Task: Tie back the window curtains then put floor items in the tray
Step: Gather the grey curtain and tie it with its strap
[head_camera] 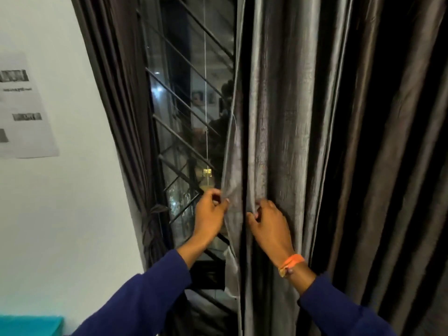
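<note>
A long grey-brown right curtain [286, 117] hangs in folds over the right part of the window [179, 132]. My left hand [209, 215] pinches its left edge at about waist height. My right hand [270, 226], with an orange band on the wrist, grips a fold of the same curtain just to the right. The left curtain [126, 112] is gathered against the wall and bound low down by a knotted tie [151, 219]. No floor items and no tray are in view.
Dark metal bars [184, 110] cross the window glass, and a thin white cord [206, 93] hangs in front of it. A printed sheet [23, 110] is stuck on the white wall at left. A teal surface [29, 324] shows at the bottom left corner.
</note>
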